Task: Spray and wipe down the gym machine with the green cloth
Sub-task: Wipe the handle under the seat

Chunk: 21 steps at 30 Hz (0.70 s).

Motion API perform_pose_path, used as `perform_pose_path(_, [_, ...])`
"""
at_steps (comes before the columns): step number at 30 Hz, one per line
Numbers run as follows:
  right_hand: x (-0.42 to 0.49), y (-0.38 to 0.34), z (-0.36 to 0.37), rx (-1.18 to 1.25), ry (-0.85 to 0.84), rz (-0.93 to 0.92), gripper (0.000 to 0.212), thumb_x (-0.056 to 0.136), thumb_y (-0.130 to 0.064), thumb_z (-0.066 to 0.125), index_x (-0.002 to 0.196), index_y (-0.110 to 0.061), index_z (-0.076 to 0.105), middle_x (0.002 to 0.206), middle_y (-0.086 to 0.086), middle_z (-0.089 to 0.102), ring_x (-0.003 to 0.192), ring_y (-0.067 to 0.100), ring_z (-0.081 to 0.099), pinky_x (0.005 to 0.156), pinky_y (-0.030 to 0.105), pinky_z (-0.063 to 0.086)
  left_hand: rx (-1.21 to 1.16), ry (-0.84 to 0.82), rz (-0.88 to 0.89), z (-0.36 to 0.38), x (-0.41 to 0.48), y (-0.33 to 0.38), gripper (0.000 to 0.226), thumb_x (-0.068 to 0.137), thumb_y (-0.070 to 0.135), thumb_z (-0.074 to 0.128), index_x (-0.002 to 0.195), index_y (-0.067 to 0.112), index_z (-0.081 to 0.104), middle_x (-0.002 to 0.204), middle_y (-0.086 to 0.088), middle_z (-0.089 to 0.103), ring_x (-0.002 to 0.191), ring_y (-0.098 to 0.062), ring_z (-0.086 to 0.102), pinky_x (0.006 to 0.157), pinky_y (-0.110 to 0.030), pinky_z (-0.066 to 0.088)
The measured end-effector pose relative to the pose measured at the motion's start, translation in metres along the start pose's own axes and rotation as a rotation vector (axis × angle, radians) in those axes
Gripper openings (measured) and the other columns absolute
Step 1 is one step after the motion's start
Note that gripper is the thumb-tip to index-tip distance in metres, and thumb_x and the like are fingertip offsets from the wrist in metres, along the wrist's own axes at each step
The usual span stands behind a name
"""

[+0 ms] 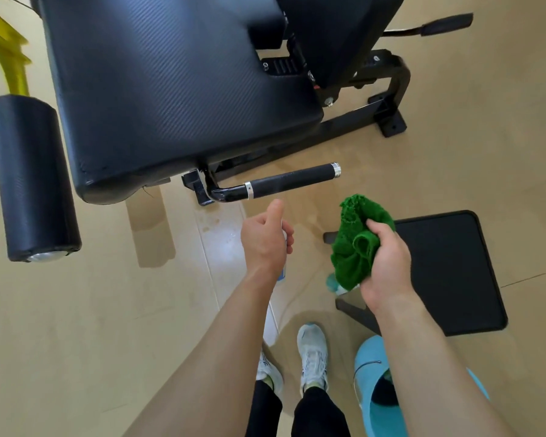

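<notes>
From the head view I see my left hand (267, 241) just below the black handle (292, 181) of the gym machine (171, 89), its grip curled round a mostly hidden spray bottle (282, 275). My right hand (386, 266) grips the bunched green cloth (356, 247), below the handle's free end and apart from it.
</notes>
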State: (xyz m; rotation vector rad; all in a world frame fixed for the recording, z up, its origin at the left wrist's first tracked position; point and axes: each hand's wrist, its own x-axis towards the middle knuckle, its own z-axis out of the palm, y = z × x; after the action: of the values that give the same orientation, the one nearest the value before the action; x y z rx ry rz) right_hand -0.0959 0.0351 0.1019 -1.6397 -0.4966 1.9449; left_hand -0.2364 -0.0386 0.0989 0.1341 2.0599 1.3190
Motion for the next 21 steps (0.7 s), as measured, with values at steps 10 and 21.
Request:
perform_pose_path(10, [0.004,0.007,0.064,-0.419,-0.328,-0.349,0.046,0.088,-0.03,0.072,0.128,-0.034,0.049,0.121,0.002,0.061,0.105,0.02,0.067,0.084,0.042,0.061,-0.025,0.056,0.018,-0.029,0.008,-0.004,0.062,0.109,0.034,0.049,0.065,-0.007,0.065,0.054,-0.013,0.055,0.043,-0.016,0.049,0.044,-0.021,0.043])
perform_pose_path(21, [0.054,0.019,0.138,-1.291,-0.034,-1.147,0.032,0.097,-0.04,0.057,0.125,-0.028,0.068,0.123,0.001,0.047,0.112,0.021,0.045,0.094,0.041,0.04,-0.102,0.106,0.045,-0.066,0.026,0.011,0.062,0.096,0.047,0.049,0.046,0.012,0.057,0.048,-0.01,0.054,0.044,-0.021,0.051,0.047,-0.022,0.045])
